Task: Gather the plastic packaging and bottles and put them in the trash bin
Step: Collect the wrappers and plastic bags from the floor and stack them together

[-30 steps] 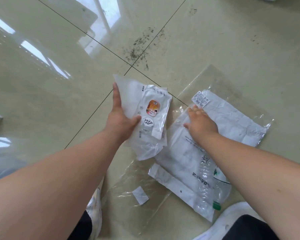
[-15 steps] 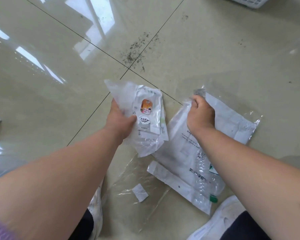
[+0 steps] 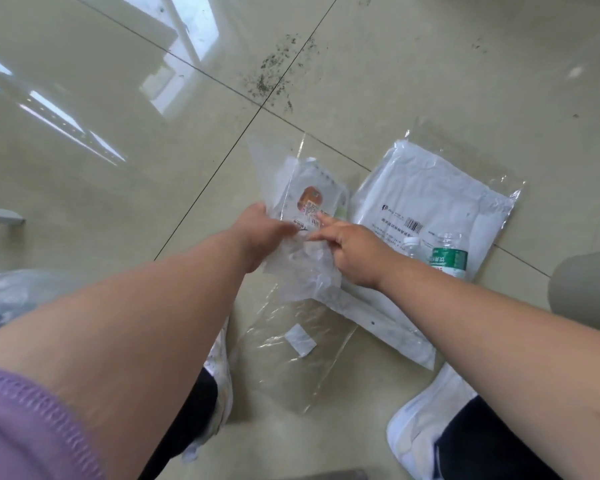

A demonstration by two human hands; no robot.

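My left hand (image 3: 262, 233) grips a bundle of plastic packaging (image 3: 309, 202) with an orange label, held just above the floor. My right hand (image 3: 355, 252) meets it from the right; thumb and fingers pinch crumpled clear film against the bundle, index finger stretched over the label. To the right, a large white plastic bag (image 3: 430, 192) lies flat on the tiles. A clear bottle with a green label (image 3: 447, 258) rests on its near end, partly hidden by my right wrist. A clear bag with a white sticker (image 3: 291, 368) lies near my feet.
My white shoes (image 3: 426, 424) stand at the bottom, the left one (image 3: 220, 372) beside the clear bag. A grey rounded object (image 3: 586, 289) is at the right edge, a grey bag (image 3: 11, 296) at the left. Dirt specks (image 3: 274, 74) mark the glossy tiles.
My right hand lifted the clear film off the white bag and carried it left onto the bundle in my left hand. The white bag and bottle now lie uncovered.
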